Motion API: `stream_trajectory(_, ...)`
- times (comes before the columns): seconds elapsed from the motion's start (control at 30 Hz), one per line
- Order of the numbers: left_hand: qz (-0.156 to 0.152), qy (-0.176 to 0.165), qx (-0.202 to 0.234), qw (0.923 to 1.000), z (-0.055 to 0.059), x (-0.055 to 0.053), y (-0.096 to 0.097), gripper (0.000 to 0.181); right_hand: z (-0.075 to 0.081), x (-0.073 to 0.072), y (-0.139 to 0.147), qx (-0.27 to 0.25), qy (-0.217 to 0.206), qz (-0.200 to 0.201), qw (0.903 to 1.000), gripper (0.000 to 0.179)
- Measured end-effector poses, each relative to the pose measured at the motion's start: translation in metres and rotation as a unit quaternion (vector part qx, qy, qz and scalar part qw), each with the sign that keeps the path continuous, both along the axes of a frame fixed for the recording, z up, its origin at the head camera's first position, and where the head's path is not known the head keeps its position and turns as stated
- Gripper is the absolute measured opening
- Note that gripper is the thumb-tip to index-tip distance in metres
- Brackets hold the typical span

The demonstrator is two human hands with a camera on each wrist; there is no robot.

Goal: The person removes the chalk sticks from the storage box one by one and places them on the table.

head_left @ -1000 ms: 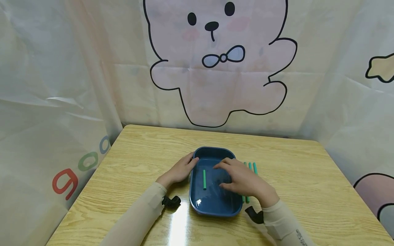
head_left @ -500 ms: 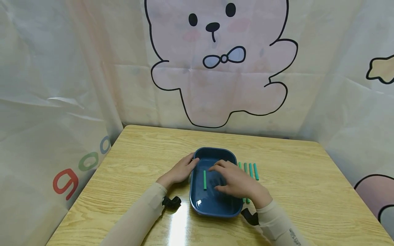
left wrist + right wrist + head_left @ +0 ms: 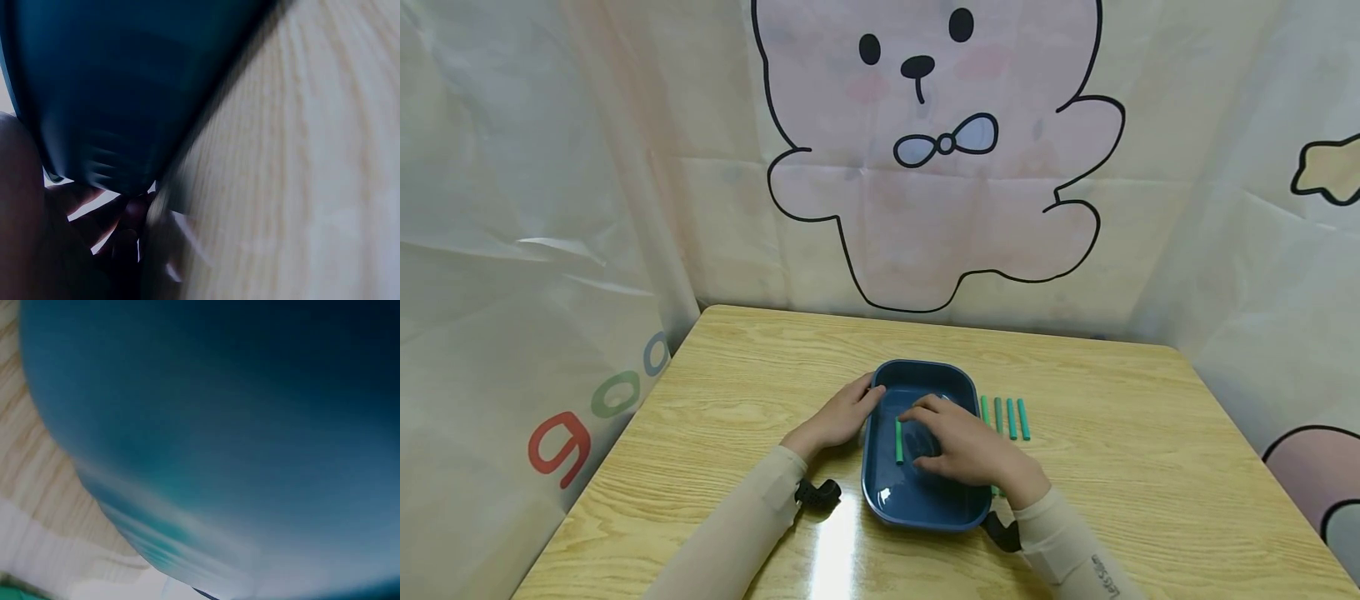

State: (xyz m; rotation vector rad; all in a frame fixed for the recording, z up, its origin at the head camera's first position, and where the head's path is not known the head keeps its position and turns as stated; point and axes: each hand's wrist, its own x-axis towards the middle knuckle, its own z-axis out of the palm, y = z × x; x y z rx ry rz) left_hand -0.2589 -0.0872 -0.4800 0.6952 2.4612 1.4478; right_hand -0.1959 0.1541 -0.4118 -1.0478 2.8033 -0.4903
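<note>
A dark blue rectangular container (image 3: 934, 505) sits on the wooden table, with one green stick (image 3: 899, 448) lying lengthwise inside it. My left hand (image 3: 838, 417) holds the container's far left edge, thumb over the rim and fingers along the outer wall. In the left wrist view, those fingers (image 3: 94, 219) reach under the container's wall (image 3: 119, 94). Over the container, my right hand (image 3: 966, 446) has its thumb and fingers spread apart, with the index fingertip right at the stick's upper end. Only the blue container wall (image 3: 187, 425), up close, fills most of the right wrist view.
Right of the container, several green and teal sticks (image 3: 1012, 419) lie side by side on the table (image 3: 1112, 442). More green stick ends show beneath my right wrist. A curtain (image 3: 925, 233) with a cartoon bear hangs behind the table's far edge.
My right hand has moved left across the container, from its right side to the green stick. More of the stick row beside the container now shows. My left hand has stayed put.
</note>
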Motion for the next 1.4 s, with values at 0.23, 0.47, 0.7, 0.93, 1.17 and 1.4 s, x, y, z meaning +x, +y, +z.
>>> stream_trajectory(0.23,-0.002,0.000,-0.001,1.0000,-0.001,0.000,0.000,0.051,-0.004,-0.002,-0.003,-0.003,-0.005,-0.003,1.0000,0.060)
stream_trajectory(0.47,-0.001,0.001,0.003,1.0000,0.000,0.001,-0.001,0.052,-0.007,-0.003,-0.005,-0.004,-0.006,0.002,1.0000,0.061)
stream_trajectory(0.7,0.001,0.000,-0.001,1.0000,0.000,0.001,-0.001,0.051,-0.012,-0.005,-0.010,-0.007,-0.011,0.001,0.9999,0.061)
stream_trajectory(0.93,-0.002,0.002,-0.001,1.0000,0.001,0.001,-0.001,0.051,-0.017,-0.007,-0.012,0.004,-0.011,-0.003,0.9999,0.062)
stream_trajectory(1.17,-0.005,0.002,0.003,1.0000,0.001,0.001,-0.001,0.053,-0.020,-0.008,-0.014,0.011,-0.009,-0.002,0.9999,0.061)
stream_trajectory(1.4,-0.006,0.000,0.005,1.0000,0.002,0.002,-0.001,0.052,-0.024,-0.009,-0.015,0.021,-0.012,-0.004,0.9997,0.063)
